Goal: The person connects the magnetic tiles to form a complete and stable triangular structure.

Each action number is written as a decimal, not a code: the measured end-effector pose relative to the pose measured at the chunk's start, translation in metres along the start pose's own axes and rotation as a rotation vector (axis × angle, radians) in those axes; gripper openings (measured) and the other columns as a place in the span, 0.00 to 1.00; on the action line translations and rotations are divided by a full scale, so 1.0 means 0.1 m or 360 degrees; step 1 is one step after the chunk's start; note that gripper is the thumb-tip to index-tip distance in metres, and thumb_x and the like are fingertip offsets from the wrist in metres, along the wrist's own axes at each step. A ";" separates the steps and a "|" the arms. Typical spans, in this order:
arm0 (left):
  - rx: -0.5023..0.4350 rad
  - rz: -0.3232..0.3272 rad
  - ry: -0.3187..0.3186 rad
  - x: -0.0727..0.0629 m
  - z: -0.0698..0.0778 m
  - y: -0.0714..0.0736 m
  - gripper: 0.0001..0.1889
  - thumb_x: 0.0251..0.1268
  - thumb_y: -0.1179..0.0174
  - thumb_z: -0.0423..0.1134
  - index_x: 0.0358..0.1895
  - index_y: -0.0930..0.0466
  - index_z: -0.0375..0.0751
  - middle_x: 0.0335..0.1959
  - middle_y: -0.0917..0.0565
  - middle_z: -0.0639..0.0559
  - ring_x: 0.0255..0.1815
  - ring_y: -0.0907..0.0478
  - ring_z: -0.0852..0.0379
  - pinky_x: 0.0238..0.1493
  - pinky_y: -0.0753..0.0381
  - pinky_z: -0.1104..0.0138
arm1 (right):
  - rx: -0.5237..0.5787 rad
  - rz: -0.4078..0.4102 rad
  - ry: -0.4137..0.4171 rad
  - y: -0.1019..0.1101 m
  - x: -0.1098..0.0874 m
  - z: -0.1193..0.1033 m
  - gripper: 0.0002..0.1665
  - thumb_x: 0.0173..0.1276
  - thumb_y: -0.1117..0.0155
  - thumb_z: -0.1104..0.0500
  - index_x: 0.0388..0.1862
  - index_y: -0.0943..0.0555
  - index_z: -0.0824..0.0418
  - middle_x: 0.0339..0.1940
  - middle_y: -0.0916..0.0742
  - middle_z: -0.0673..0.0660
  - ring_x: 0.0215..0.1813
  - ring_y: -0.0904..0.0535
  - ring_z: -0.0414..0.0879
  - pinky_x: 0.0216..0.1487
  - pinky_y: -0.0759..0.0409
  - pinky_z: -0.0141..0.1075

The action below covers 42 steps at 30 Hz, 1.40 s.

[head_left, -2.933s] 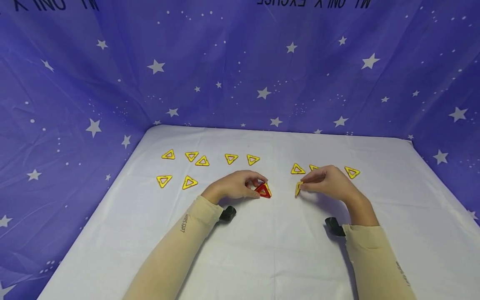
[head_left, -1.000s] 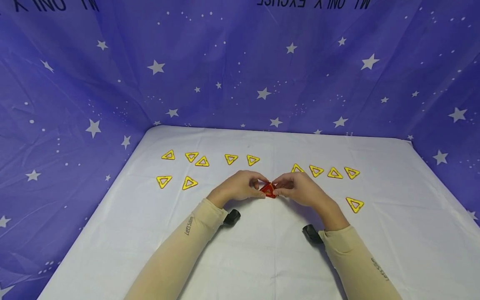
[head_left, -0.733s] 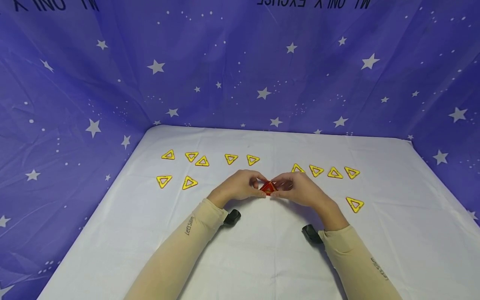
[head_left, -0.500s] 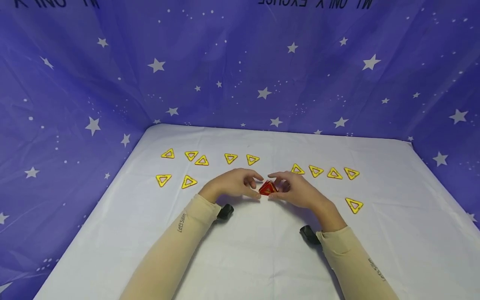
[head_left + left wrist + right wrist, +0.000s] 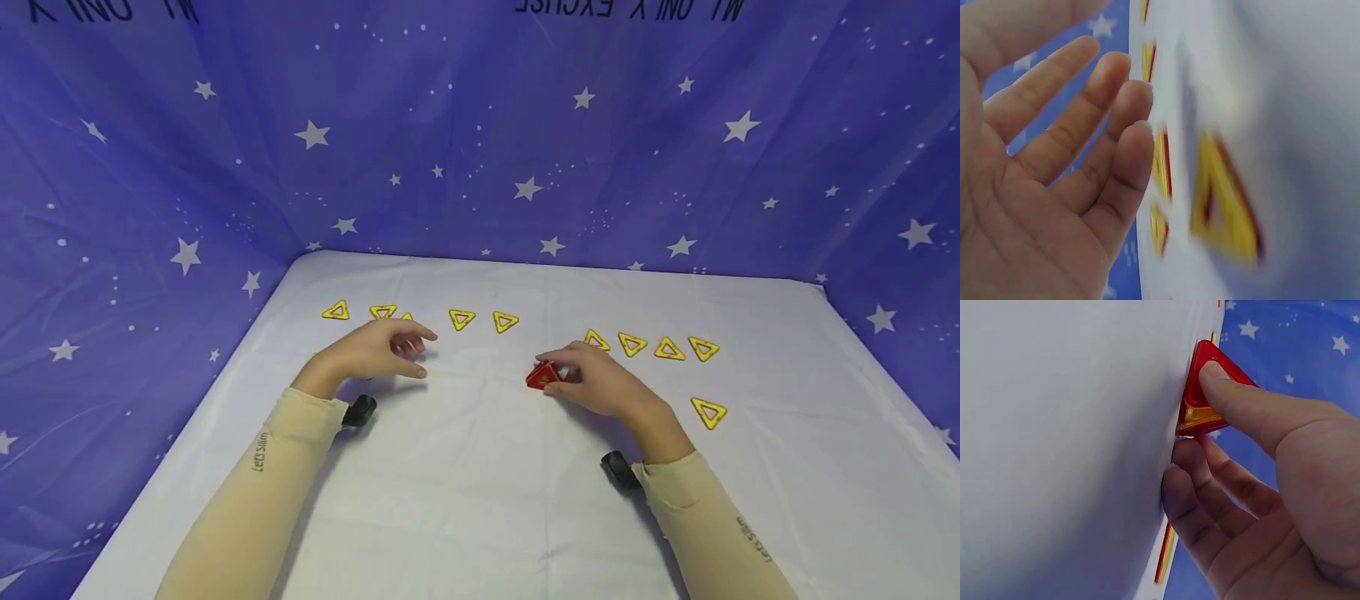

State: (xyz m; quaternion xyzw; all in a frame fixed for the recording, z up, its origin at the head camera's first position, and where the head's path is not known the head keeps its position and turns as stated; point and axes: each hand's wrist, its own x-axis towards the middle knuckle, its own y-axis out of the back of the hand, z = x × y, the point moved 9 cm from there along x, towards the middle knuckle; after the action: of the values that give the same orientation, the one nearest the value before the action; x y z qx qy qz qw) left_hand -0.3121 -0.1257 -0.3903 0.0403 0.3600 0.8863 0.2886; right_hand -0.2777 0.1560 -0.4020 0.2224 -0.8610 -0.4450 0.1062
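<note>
In the head view my right hand holds a small red pyramid of triangular magnetic tiles, low over the white table. The right wrist view shows the thumb pressed on one red face of the pyramid, with a yellow inner side below it; the fingers behind are partly hidden. My left hand is off to the left with nothing in it, thumb and fingers apart. It covers part of the left group of tiles. In the left wrist view a blurred yellow triangular tile lies on the table beside the fingers.
Yellow triangular tiles lie flat in two groups: a left one, including a tile near the middle, and a right one behind the right hand. A lone tile lies nearer on the right. A purple star-printed cloth hangs around the white table.
My right hand brought a yellow-faced tile to the red tiles in my left hand, and both hands gripped them together. The left hand then let go and moved left; the right kept the pyramid.
</note>
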 end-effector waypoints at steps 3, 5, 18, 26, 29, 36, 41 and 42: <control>0.0054 0.0066 0.0061 -0.14 -0.14 0.17 0.33 0.54 0.22 0.40 0.66 0.22 0.42 0.50 0.18 0.46 0.52 0.22 0.47 0.55 0.25 0.55 | -0.0014 0.0004 -0.0063 0.06 0.00 0.10 0.30 0.66 0.26 0.57 0.67 0.20 0.55 0.48 0.18 0.53 0.41 0.25 0.46 0.41 0.23 0.40; 0.0079 0.0094 0.0102 -0.22 -0.23 0.25 0.34 0.53 0.22 0.39 0.66 0.22 0.41 0.50 0.18 0.45 0.51 0.23 0.46 0.55 0.26 0.54 | -0.0017 0.0011 -0.0094 0.10 0.00 0.15 0.30 0.66 0.26 0.58 0.67 0.21 0.56 0.48 0.18 0.53 0.40 0.25 0.47 0.40 0.24 0.41; 0.0209 0.0201 0.0195 -0.41 -0.57 0.36 0.35 0.47 0.19 0.46 0.61 0.17 0.39 0.55 0.19 0.47 0.56 0.25 0.47 0.61 0.30 0.50 | -0.0028 0.0093 -0.0197 0.25 -0.04 0.42 0.31 0.66 0.26 0.59 0.68 0.21 0.58 0.49 0.16 0.59 0.38 0.28 0.49 0.36 0.28 0.41; 0.0252 0.0233 0.0243 -0.42 -0.64 0.40 0.29 0.47 0.19 0.45 0.55 0.14 0.38 0.57 0.19 0.44 0.60 0.26 0.42 0.63 0.30 0.48 | -0.0007 0.0094 -0.0240 0.26 -0.03 0.48 0.32 0.67 0.27 0.57 0.69 0.22 0.56 0.51 0.16 0.59 0.41 0.26 0.50 0.39 0.26 0.41; 0.0273 0.0228 0.0202 -0.42 -0.63 0.41 0.27 0.48 0.19 0.45 0.53 0.13 0.37 0.56 0.19 0.44 0.59 0.25 0.42 0.62 0.30 0.47 | -0.0006 0.0091 -0.0241 0.25 -0.02 0.48 0.32 0.67 0.27 0.58 0.69 0.22 0.56 0.51 0.16 0.59 0.41 0.26 0.50 0.39 0.26 0.41; 0.0275 0.0231 0.0138 -0.34 -0.50 0.36 0.27 0.48 0.20 0.47 0.52 0.13 0.41 0.51 0.16 0.50 0.55 0.22 0.48 0.60 0.27 0.51 | -0.0003 0.0096 -0.0231 0.24 0.00 0.47 0.32 0.66 0.26 0.58 0.69 0.22 0.57 0.50 0.17 0.60 0.41 0.26 0.50 0.38 0.26 0.41; 0.0193 0.0176 0.0061 -0.16 -0.29 0.21 0.26 0.51 0.21 0.43 0.55 0.14 0.40 0.41 0.14 0.56 0.44 0.20 0.55 0.50 0.22 0.58 | -0.0021 0.0091 -0.0265 0.24 -0.01 0.47 0.33 0.66 0.26 0.57 0.70 0.23 0.56 0.51 0.17 0.60 0.41 0.26 0.50 0.39 0.26 0.41; 0.0161 0.0162 0.0044 -0.12 -0.24 0.17 0.26 0.52 0.21 0.42 0.55 0.14 0.39 0.39 0.14 0.56 0.42 0.20 0.56 0.48 0.22 0.59 | -0.0029 0.0092 -0.0275 0.25 -0.02 0.47 0.33 0.66 0.26 0.57 0.70 0.23 0.56 0.51 0.17 0.60 0.41 0.27 0.50 0.39 0.26 0.41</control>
State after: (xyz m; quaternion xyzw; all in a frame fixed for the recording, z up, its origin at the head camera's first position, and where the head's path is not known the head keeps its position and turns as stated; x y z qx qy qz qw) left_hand -0.3170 -0.1565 -0.3949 0.0608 0.4059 0.8809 0.2355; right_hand -0.3014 0.2033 -0.4094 0.1571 -0.8689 -0.4671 0.0463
